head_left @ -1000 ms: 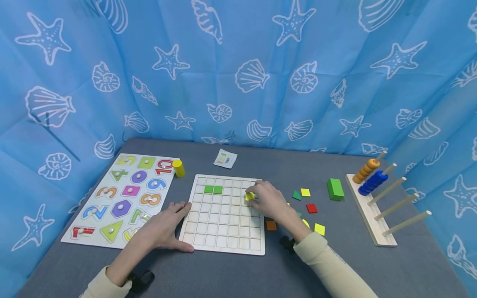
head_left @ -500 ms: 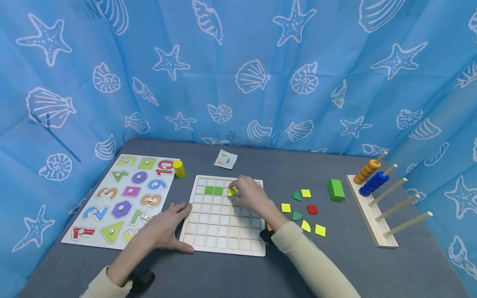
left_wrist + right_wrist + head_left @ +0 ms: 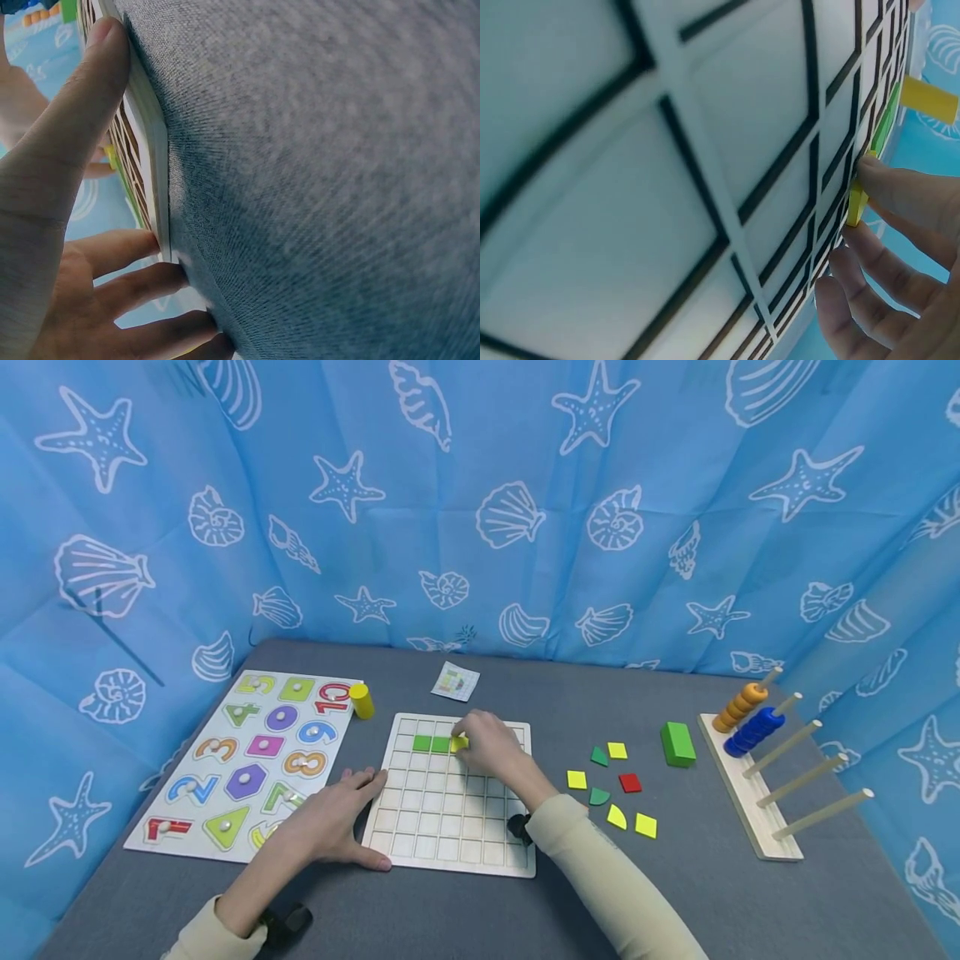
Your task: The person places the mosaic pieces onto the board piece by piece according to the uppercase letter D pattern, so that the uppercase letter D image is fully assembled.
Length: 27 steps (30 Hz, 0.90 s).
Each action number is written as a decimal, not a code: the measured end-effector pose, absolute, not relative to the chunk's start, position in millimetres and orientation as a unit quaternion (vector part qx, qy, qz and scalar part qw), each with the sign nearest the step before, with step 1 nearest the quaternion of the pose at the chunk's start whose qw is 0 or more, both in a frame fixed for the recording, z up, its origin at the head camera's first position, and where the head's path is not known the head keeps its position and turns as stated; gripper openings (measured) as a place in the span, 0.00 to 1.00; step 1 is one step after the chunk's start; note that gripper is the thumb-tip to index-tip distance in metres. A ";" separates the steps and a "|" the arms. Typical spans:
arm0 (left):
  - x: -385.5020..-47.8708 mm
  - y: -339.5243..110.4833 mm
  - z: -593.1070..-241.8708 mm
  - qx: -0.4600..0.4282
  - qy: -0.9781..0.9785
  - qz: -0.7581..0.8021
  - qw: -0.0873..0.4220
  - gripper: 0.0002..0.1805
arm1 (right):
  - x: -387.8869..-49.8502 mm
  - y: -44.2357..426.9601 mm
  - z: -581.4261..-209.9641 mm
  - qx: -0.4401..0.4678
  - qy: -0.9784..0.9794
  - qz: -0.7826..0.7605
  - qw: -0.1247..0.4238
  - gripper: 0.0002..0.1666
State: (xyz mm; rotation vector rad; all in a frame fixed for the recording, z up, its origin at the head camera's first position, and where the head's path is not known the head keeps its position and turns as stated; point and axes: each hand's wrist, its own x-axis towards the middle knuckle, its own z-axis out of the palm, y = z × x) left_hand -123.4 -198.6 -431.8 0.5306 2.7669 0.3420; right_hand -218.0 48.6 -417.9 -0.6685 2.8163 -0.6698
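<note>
A white wooden grid board [image 3: 450, 827] lies flat on the table. Two green square tiles [image 3: 431, 743] sit side by side in its second row from the back. To their right my right hand [image 3: 487, 747] pinches a yellow tile [image 3: 459, 743] between thumb and fingers, at the neighbouring cell. In the right wrist view the yellow tile [image 3: 856, 202] stands slightly tilted against the board; its full outline is hidden. My left hand [image 3: 330, 822] rests spread at the board's left side, its thumb [image 3: 105, 56] along the near edge and its fingers touching the left edge.
Right of the board lie loose yellow, green and red tiles [image 3: 630, 782]. Beyond them stand a green block [image 3: 678, 745] and a peg stand [image 3: 750, 802] with beads. A number puzzle [image 3: 247, 760], a yellow cylinder [image 3: 362, 702] and a pattern card [image 3: 455, 682] lie left and behind.
My right hand has carried the yellow tile leftward across the board, up to the green tiles. The left hand has stayed in place.
</note>
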 end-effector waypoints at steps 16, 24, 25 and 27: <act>-122.9 -198.1 -431.2 0.185 0.963 0.123 0.153 0.70 | -216.8 45.0 -420.0 -0.217 0.948 -0.216 0.088 0.13; -123.4 -198.6 -432.8 0.188 0.964 0.120 0.148 0.70 | -214.0 45.4 -421.2 -0.231 0.947 -0.209 0.075 0.12; -123.3 -198.6 -432.8 0.188 0.964 0.120 0.147 0.69 | -213.8 45.5 -421.1 -0.232 0.948 -0.206 0.074 0.12; -123.3 -198.8 -432.5 0.188 0.964 0.120 0.146 0.69 | -213.4 45.4 -420.8 -0.234 0.948 -0.201 0.075 0.13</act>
